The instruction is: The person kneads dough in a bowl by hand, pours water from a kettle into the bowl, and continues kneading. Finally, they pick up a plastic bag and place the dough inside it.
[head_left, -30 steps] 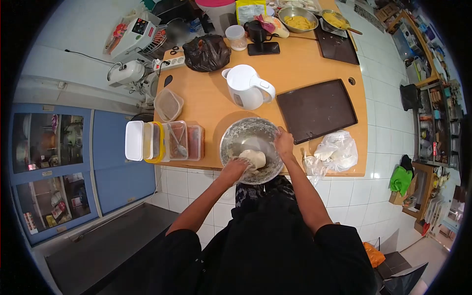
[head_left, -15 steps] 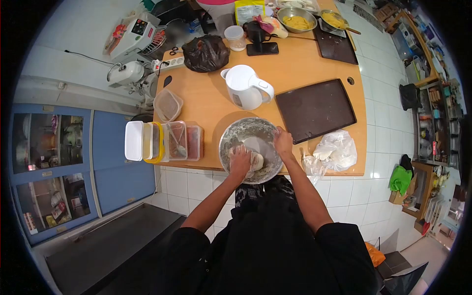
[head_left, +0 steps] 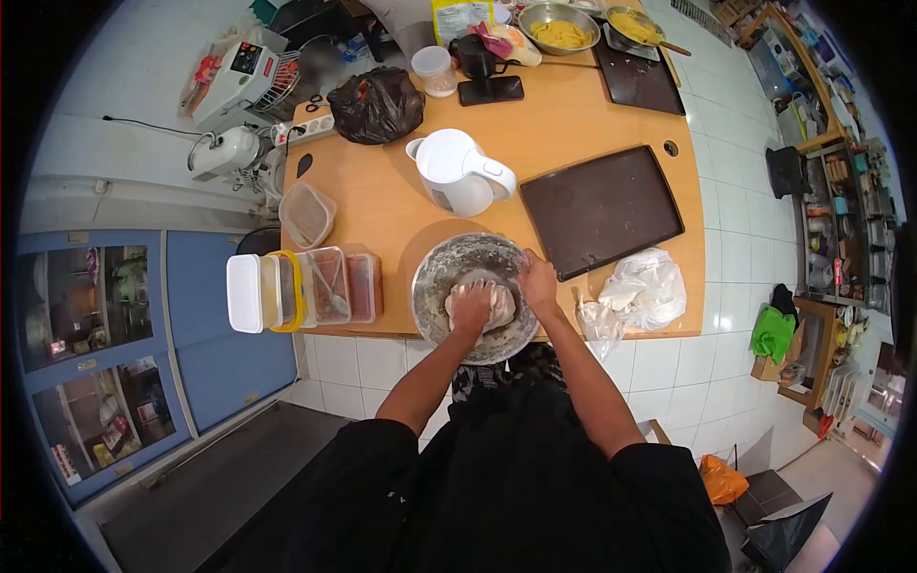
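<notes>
A round metal mixing bowl (head_left: 427,315), its inner wall smeared with flour, stands at the table's front edge against my body. Inside it lies a pale lump of dough (head_left: 501,304). My left hand (head_left: 470,307) is down in the bowl, its fingers pressed over the dough and partly coated with it. On the right side, my right hand (head_left: 537,280) grips the bowl's rim with the fingers closed round it. A white electric kettle (head_left: 460,174) is just behind the bowl.
Right of the bowl are a dark baking tray (head_left: 604,210) and a white plastic bag (head_left: 648,289). Stacked plastic containers (head_left: 330,286) stand to the left. Farther back are a black plastic bag (head_left: 377,107), a phone (head_left: 491,90) and a metal bowl (head_left: 535,17) with yellow contents.
My left hand has shifted onto the middle of the dough, which now sits more centrally in the bowl. My right hand keeps hold of the rim. The whole view has shifted slightly.
</notes>
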Motion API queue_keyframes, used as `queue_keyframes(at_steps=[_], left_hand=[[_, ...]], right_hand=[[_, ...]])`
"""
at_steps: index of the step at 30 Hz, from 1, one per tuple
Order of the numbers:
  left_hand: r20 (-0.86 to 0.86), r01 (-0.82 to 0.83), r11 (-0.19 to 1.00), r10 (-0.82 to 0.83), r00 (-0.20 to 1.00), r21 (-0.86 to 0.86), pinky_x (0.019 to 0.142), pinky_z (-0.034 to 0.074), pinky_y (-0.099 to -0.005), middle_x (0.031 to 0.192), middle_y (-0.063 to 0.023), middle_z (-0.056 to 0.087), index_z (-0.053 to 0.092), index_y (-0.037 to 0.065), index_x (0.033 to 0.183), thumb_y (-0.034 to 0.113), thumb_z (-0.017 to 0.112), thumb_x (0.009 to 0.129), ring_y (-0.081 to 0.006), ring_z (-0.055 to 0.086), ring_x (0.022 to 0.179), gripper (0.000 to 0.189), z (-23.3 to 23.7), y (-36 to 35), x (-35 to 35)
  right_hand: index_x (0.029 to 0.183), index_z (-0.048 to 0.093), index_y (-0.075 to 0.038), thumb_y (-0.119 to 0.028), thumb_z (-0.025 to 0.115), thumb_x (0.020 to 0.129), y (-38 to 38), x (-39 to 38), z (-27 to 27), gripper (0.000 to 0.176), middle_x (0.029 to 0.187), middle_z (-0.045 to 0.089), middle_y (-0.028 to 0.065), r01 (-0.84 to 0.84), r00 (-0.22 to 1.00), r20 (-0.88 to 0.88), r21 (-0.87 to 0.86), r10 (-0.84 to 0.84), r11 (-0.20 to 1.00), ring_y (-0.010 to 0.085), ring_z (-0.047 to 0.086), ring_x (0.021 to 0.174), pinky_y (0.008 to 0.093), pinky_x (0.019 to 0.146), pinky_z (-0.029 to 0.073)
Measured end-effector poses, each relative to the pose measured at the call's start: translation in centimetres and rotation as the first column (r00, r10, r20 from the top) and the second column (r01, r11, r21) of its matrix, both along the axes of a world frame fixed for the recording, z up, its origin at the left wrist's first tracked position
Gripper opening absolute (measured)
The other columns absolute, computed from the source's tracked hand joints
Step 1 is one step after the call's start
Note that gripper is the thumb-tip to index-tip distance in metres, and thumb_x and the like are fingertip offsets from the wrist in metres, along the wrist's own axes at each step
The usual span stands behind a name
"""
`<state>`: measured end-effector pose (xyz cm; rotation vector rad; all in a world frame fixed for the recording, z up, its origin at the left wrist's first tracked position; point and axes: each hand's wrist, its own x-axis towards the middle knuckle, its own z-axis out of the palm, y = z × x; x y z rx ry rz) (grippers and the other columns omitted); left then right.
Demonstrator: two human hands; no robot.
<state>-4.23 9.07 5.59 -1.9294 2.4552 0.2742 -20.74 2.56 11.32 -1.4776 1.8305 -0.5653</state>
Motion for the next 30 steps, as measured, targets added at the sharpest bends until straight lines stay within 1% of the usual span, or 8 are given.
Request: queue_keyframes(at_steps=[11, 15, 18, 20, 23, 26, 27, 30], left_hand=[[-0.099, -0.015, 0.992, 0.002, 0.995, -0.127, 0.088, 0.041, -0.0489, 0.105, -0.0039, 0.065, 0.065, 0.015, 0.104, 0.035, 0.052, 0.086, -0.0228, 0.060, 0.098, 0.030, -2.7, -4.5, -0.5], [-0.228, -0.116, 0.990, 0.097, 0.969, -0.074, 0.087, 0.043, -0.0511, 0.102, -0.0071, 0.068, 0.066, 0.014, 0.107, 0.031, 0.052, 0.086, -0.0258, 0.064, 0.091, 0.030, -4.7, -5.8, -0.3], [-0.214, -0.184, 0.983, 0.177, 0.961, -0.012, 0.084, 0.045, -0.0493, 0.097, -0.0096, 0.069, 0.066, 0.012, 0.106, 0.027, 0.052, 0.087, -0.0289, 0.066, 0.085, 0.028, -4.2, -6.2, -0.5], [-0.188, -0.215, 0.972, 0.230, 0.955, 0.095, 0.079, 0.048, -0.0465, 0.092, -0.0106, 0.069, 0.066, 0.010, 0.101, 0.024, 0.052, 0.087, -0.0306, 0.065, 0.082, 0.025, -1.7, -6.7, -0.9], [-0.243, -0.068, 0.993, 0.089, 0.966, 0.092, 0.070, 0.050, -0.0426, 0.087, -0.0129, 0.068, 0.064, 0.007, 0.094, 0.019, 0.052, 0.086, -0.0329, 0.065, 0.078, 0.019, -1.6, -6.7, -0.2], [-0.497, 0.114, 0.968, -0.213, 0.841, -0.223, 0.066, 0.049, -0.0448, 0.083, -0.0162, 0.066, 0.062, 0.005, 0.089, 0.016, 0.051, 0.084, -0.0345, 0.064, 0.076, 0.016, -3.4, -5.6, 1.2], [-0.500, 0.236, 0.968, -0.244, 0.831, -0.080, 0.070, 0.050, -0.0459, 0.086, -0.0178, 0.065, 0.061, 0.004, 0.090, 0.015, 0.052, 0.082, -0.0350, 0.064, 0.079, 0.016, -2.7, -6.1, 1.6], [-0.441, 0.238, 0.965, -0.165, 0.882, 0.115, 0.074, 0.050, -0.0455, 0.089, -0.0167, 0.066, 0.062, 0.003, 0.093, 0.015, 0.053, 0.082, -0.0352, 0.064, 0.085, 0.018, 0.8, -3.6, 1.8]], right_hand=[[0.097, 0.058, -0.004, -0.008, 0.053, 0.088, 0.0, -0.8, -0.9, 0.011, 0.077, 0.061, 0.0259, -0.050, 0.992, 0.110, -0.052, 0.056, 0.997, 0.0441, 0.061, 0.076, 0.0471, 0.066, 0.048], [0.105, 0.059, -0.002, -0.008, 0.052, 0.090, 0.9, -1.4, -1.6, 0.018, 0.080, 0.063, 0.0240, -0.011, 0.921, 0.389, -0.043, 0.027, 0.999, 0.0352, 0.067, 0.081, 0.0403, 0.071, 0.049], [0.111, 0.058, 0.002, -0.008, 0.051, 0.092, 3.0, -0.9, -2.6, 0.023, 0.083, 0.065, 0.0219, 0.129, 0.881, 0.472, -0.182, -0.028, 0.975, 0.0281, 0.068, 0.086, 0.0371, 0.074, 0.049], [0.111, 0.058, 0.003, -0.006, 0.051, 0.090, 3.3, -0.8, -1.9, 0.024, 0.086, 0.066, 0.0227, 0.142, 0.916, 0.396, -0.175, -0.063, 0.974, 0.0319, 0.067, 0.089, 0.0377, 0.076, 0.049], [0.111, 0.059, 0.002, -0.003, 0.052, 0.088, 2.5, -0.8, -1.7, 0.025, 0.090, 0.066, 0.0242, 0.135, 0.942, 0.326, -0.140, -0.083, 0.981, 0.0375, 0.065, 0.091, 0.0393, 0.077, 0.049], [0.111, 0.060, 0.000, -0.001, 0.053, 0.085, 2.2, -0.8, -1.5, 0.027, 0.091, 0.065, 0.0255, 0.137, 0.952, 0.290, -0.104, -0.101, 0.985, 0.0419, 0.062, 0.093, 0.0407, 0.076, 0.049], [0.111, 0.060, 0.000, 0.000, 0.054, 0.084, 2.0, -0.7, -1.4, 0.028, 0.092, 0.065, 0.0259, 0.142, 0.952, 0.284, -0.098, -0.109, 0.985, 0.0431, 0.061, 0.093, 0.0411, 0.076, 0.049], [0.107, 0.061, 0.001, -0.003, 0.055, 0.085, 1.9, -1.1, -1.7, 0.023, 0.089, 0.064, 0.0269, 0.155, 0.969, 0.214, -0.143, -0.122, 0.978, 0.0444, 0.061, 0.091, 0.0406, 0.075, 0.048]])
